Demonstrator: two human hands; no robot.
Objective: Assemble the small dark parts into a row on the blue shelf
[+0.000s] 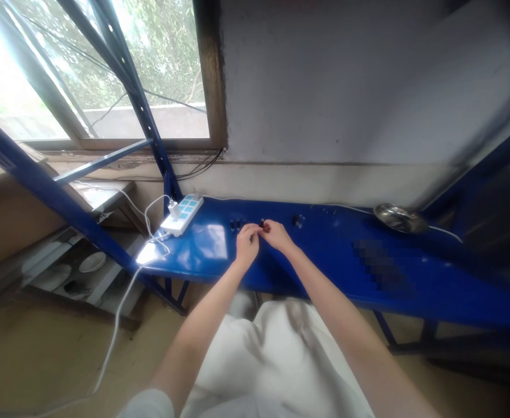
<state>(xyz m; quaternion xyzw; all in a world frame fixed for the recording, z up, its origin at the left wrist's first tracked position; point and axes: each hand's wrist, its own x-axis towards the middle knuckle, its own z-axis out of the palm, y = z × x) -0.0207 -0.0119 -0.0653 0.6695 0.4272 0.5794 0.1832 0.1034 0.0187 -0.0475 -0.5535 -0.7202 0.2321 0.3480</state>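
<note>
My left hand point(248, 242) and my right hand point(275, 235) meet over the blue table point(324, 255), fingertips together. Between them shows a small dark piece point(261, 223), its upper end poking out above my fingers; its kind is too small to make out. Both hands have their fingers closed around it. Just beyond my left hand, several small black pieces point(238, 224) stand or lie in a row on the table. To the right of my right hand is a small cluster of dark and clear bits point(299, 220).
A white power strip point(185, 213) with a plug and trailing white cable point(116, 325) lies at the table's left end. A round metal dish point(399, 218) sits at the back right, near a blurred-out dark patch point(383, 264). Blue rack posts point(139, 110) rise at left by the window.
</note>
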